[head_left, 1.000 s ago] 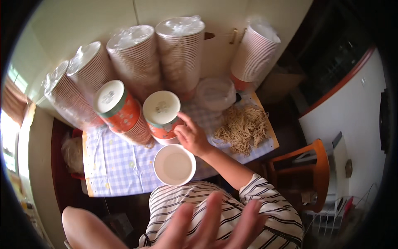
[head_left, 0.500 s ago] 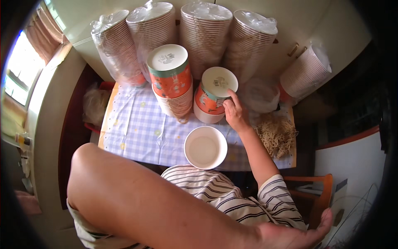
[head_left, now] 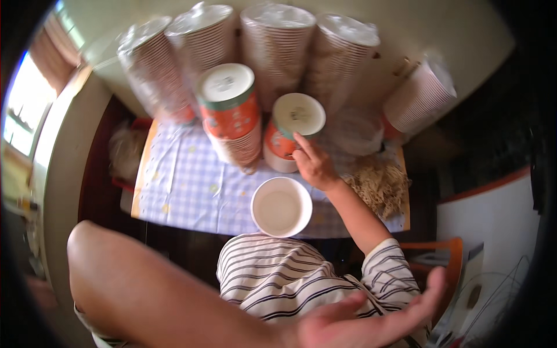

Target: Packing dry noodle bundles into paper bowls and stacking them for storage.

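Note:
My right hand is at the right side of an upside-down orange paper tub with a green band and white base. Its index finger is stretched out at the tub's green band, the other fingers partly bent. The tub sits over a white one. In front stands an upright, empty white paper tub near the table's edge. My left arm crosses low in front of my body, and the left hand is in the air at the lower right, fingers spread and holding nothing, slightly blurred.
Left of the tub stands a taller stack topped by another orange tub, with strands hanging down its front. Tall bagged stacks of paper tubs line the back. A tangled heap of tan strands lies at the right of the checked tablecloth.
My left arm and hand have moved left, the hand turning more open. The right index finger has slipped from the tub's top down to its green band. The whole view has shifted slightly.

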Action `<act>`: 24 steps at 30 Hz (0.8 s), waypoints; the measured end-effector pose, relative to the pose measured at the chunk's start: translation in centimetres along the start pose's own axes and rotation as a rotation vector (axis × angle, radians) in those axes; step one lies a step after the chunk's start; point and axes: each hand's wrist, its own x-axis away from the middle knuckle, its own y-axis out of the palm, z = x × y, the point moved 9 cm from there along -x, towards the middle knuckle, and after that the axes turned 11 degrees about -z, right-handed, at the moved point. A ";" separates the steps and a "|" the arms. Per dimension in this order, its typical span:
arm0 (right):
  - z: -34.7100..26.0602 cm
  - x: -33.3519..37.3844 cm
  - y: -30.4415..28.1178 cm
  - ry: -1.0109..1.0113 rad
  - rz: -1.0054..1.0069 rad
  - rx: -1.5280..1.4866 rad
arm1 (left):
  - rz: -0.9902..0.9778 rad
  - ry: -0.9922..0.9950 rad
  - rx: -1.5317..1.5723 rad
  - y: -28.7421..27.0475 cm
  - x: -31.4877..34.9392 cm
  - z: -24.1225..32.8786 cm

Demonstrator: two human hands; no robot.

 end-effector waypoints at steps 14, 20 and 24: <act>2.8 1.5 1.8 0.127 -0.099 0.065 | -0.364 -0.747 0.979 22.6 7.9 -6.6; 2.0 0.7 0.4 0.141 -0.031 -0.074 | -0.374 -1.385 1.199 39.9 18.9 -4.0; 2.1 1.6 -0.8 0.242 0.091 -0.147 | -0.150 -1.375 1.219 41.4 19.3 -3.7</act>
